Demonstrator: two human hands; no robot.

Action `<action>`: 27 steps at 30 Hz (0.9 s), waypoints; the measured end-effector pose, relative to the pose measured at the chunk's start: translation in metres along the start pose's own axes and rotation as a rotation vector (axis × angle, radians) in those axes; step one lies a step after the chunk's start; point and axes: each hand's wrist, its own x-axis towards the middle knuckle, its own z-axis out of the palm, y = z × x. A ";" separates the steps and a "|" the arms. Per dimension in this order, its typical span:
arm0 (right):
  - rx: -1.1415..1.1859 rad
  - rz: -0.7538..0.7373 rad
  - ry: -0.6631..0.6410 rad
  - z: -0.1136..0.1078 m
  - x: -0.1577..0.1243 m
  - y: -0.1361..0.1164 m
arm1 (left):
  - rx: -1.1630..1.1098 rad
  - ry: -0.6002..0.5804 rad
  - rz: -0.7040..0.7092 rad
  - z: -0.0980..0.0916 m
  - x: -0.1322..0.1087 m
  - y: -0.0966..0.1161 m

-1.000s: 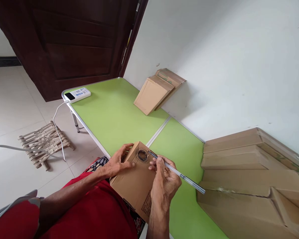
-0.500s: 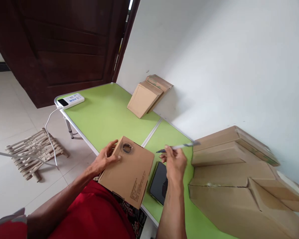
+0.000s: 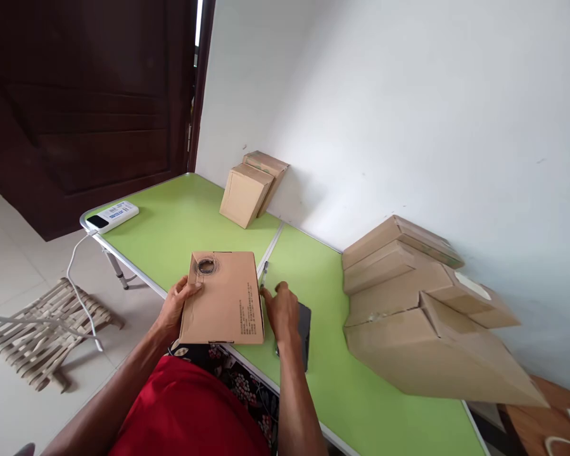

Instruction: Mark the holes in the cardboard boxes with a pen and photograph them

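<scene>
A small flat cardboard box (image 3: 223, 304) is tilted up at the table's near edge. It carries a dark, scribbled ring near its upper left corner and lines of printed text at lower right. My left hand (image 3: 175, 307) grips the box by its left edge, thumb on the front face. Just off the right edge of the box, my right hand (image 3: 282, 313) is closed around a pen (image 3: 265, 273), whose visible end points away from me. Partly covered by that hand and wrist, a dark phone (image 3: 304, 332) lies on the table.
The green folding table (image 3: 175, 209) stands against a white wall. Two small boxes (image 3: 244, 193) lean there, and several larger cartons (image 3: 408, 342) are stacked at right. A white device (image 3: 113, 217) with a cable sits at the far left corner. Below is a woven stool (image 3: 47, 332).
My right hand has lowered toward the box's right edge, and the pen has swung from sideways to pointing away. The box has turned more upright in my left hand. The view has shifted right.
</scene>
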 end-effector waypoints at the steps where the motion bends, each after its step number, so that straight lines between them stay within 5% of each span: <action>1: -0.029 0.039 0.003 -0.006 -0.010 0.006 | -0.010 0.008 -0.007 0.000 0.000 0.001; 7: -0.084 0.272 -0.019 -0.026 -0.059 0.051 | -0.030 -0.010 -0.051 0.014 0.000 0.000; 14: 0.207 0.334 -0.036 -0.017 -0.051 0.069 | 0.036 -0.064 0.028 0.028 -0.007 -0.008; 20: 0.679 0.298 -0.137 -0.011 -0.068 0.086 | 0.108 -0.070 0.206 0.028 -0.006 0.005; 27: 1.526 0.346 -0.311 -0.041 -0.089 0.083 | 0.159 -0.174 0.314 0.052 0.009 0.006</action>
